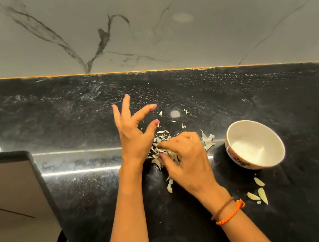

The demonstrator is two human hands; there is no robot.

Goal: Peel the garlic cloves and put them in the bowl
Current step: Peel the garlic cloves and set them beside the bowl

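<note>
Right hand [186, 158] is down in the pile of skins [163, 151] on the bench [72, 116], fingers curled in like it's pinching at something there. Can't tell whether there's actually a clove inside the grip or just papery skin, since the knuckles hide it. Left hand [133, 132] is just to the left of that grip, fingers spread wide and straight, holding nothing, heel down near the pile.

The bit that matters: the bowl [255, 144] sits to the right of the right grip, near but not touching, and looks empty from here. So the right hand is the nearer one for any drop-off, a short sideways carry away from the left hand.

There are also 3 cloves [259, 192] lying loose on the bench, nearer the body than the bowl and to the right of the right wrist, well apart from the pile. Their long axes run roughly towards the bowl, slightly fanned. Whether they're peeled I can't say for sure.

No writing or brand readable anywhere; the bowl has a coloured pattern on its outer wall, nothing legible.
</note>
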